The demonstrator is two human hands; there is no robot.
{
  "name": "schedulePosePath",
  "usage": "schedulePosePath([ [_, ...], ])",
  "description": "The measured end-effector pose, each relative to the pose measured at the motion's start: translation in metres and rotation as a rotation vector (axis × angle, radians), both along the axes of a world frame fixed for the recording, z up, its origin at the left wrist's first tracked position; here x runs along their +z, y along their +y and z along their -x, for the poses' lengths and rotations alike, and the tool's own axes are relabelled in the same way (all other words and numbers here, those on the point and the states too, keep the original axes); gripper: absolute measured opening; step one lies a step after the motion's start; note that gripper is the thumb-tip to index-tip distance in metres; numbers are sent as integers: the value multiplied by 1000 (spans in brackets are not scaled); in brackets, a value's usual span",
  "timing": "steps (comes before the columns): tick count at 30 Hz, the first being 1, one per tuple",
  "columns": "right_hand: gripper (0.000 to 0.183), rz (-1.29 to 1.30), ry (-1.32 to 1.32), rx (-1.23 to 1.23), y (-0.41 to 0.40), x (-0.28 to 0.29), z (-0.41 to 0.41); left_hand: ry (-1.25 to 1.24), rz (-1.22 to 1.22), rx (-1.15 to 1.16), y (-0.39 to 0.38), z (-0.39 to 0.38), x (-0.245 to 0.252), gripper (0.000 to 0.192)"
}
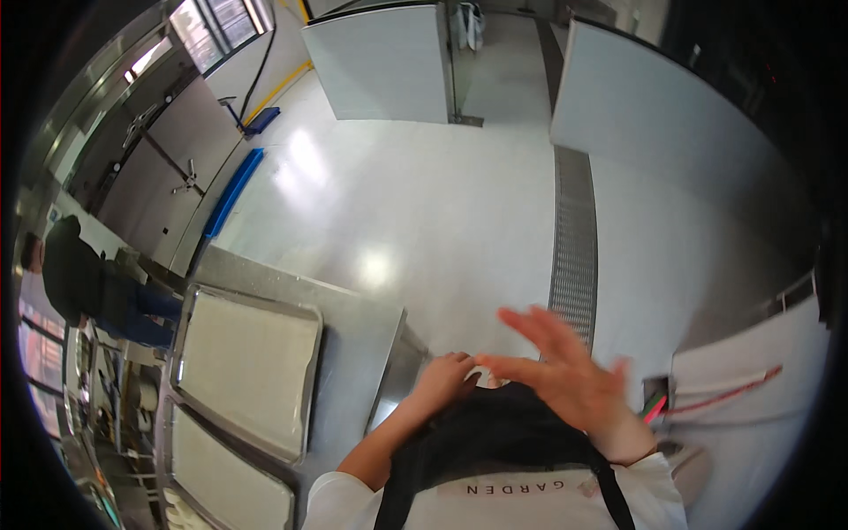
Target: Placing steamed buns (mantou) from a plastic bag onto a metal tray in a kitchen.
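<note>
My left hand (pixel 447 381) is held close in front of the black apron (pixel 503 424), its fingers loosely curled; whether they hold anything cannot be seen. My right hand (pixel 563 374) is raised in front of the apron with its fingers spread, blurred, and nothing in it. Its nearest finger overlaps the left fingertips in the view; whether they touch is unclear. To the left, a metal sheet pan (pixel 317 358) lined with a pale, flat layer lies on a stainless steel table (pixel 351 331). A second such pan (pixel 289 490) lies nearer to me, beside it.
A person in dark clothes (pixel 73 278) stands beyond the pans at far left. A floor drain grate (pixel 573 232) runs ahead on the pale floor (pixel 411 199). White partitions (pixel 381 73) stand at the back. A blue tray-like object (pixel 235 192) lies ahead left. A red hose-like line (pixel 722 397) is at right.
</note>
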State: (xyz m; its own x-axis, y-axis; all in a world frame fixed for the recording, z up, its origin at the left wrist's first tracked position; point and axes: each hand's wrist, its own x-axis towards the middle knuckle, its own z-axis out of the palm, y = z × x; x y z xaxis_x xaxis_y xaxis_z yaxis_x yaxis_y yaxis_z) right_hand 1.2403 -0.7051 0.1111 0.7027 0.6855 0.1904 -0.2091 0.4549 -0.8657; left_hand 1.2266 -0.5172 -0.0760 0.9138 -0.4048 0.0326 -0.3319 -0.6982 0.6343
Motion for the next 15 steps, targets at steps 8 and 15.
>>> schedulePosePath([
  [8, 67, 617, -624, 177, 32, -76, -174, -305, 191, 259, -4, -157, 23, 20],
  [15, 61, 746, -1050, 210, 72, -128, -317, 102, 182, 488, 28, -285, -8, 16],
])
